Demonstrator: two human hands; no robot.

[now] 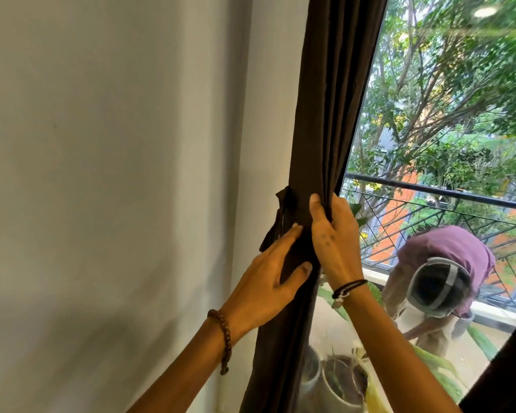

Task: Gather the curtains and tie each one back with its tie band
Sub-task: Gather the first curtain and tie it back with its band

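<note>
A dark brown curtain [331,99] hangs gathered in folds at the left side of the window. Its matching dark tie band [283,210] hangs at the curtain's left edge, a loose end dangling against the wall. My right hand [334,239] grips the bunched folds from the window side, fingers curled round the fabric and thumb on the front. My left hand [268,275] lies flat on the curtain just below the band, fingers straight and pressing the cloth.
A plain pale wall [102,174] fills the left. The window pane [429,144] shows trees, a balcony railing [459,198] and a reflection of a person [441,275]. Potted plants [343,380] stand at the bottom by the glass. Another dark curtain's edge [510,368] is at the lower right.
</note>
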